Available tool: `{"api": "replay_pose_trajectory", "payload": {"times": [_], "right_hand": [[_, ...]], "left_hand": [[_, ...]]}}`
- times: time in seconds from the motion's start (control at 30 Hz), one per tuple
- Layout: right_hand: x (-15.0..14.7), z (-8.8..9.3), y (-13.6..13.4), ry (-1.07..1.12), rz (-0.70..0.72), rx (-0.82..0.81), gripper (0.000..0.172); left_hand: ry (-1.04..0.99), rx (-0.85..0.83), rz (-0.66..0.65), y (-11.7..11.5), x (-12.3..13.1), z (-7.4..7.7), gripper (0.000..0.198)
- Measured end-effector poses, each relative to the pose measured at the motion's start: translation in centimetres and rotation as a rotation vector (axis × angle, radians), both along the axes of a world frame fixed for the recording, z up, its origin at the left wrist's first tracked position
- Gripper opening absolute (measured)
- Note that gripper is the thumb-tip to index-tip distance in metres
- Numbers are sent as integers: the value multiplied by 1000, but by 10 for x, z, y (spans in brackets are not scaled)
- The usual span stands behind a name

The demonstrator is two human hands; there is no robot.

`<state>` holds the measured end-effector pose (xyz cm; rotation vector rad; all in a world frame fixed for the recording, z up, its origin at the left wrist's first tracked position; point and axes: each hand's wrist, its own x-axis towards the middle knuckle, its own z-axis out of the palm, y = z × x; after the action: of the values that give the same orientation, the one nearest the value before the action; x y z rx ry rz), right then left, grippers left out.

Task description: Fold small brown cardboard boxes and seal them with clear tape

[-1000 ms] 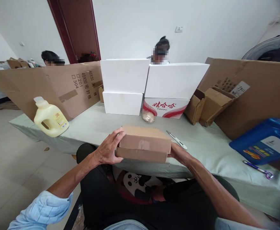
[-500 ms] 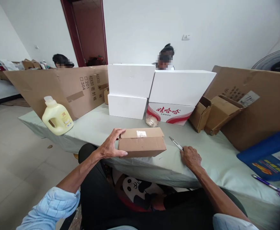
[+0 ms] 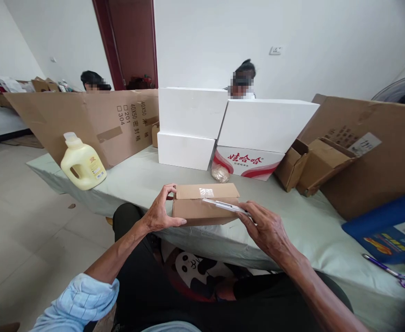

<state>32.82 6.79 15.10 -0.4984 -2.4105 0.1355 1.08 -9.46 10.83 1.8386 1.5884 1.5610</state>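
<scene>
A long table draped in pale green cloth (image 3: 129, 182) carries a brown rectangular cardboard box (image 3: 202, 213) at its near edge. The left hand (image 3: 161, 210) clasps the box's left end, thumb and fingers spread; the right hand (image 3: 267, 228) pinches a slim white utility knife (image 3: 223, 206), tip near shiny tape (image 3: 206, 192).

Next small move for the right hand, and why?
Probably guide the knife to the tape: the right hand holds it with its tip close to that patch, and the left hand grips the carton by its left end.
</scene>
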Motion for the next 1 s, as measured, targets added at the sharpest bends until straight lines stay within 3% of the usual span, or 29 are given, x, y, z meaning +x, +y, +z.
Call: {"api": "replay_pose_trajectory", "payload": {"times": [0.2, 0.6, 0.8, 1.0], "right_hand": [[-9, 8, -5, -61, -1, 146, 35], [-8, 18, -8, -127, 39, 129, 28], [-13, 31, -11, -114, 65, 328, 29], [-17, 36, -14, -118, 55, 421, 26]], "left_hand": [[-31, 31, 5, -4, 3, -7, 69], [-26, 38, -7, -8, 4, -8, 66], [-41, 33, -10, -9, 5, -6, 66], [-24, 39, -23, -10, 4, -7, 67]]}}
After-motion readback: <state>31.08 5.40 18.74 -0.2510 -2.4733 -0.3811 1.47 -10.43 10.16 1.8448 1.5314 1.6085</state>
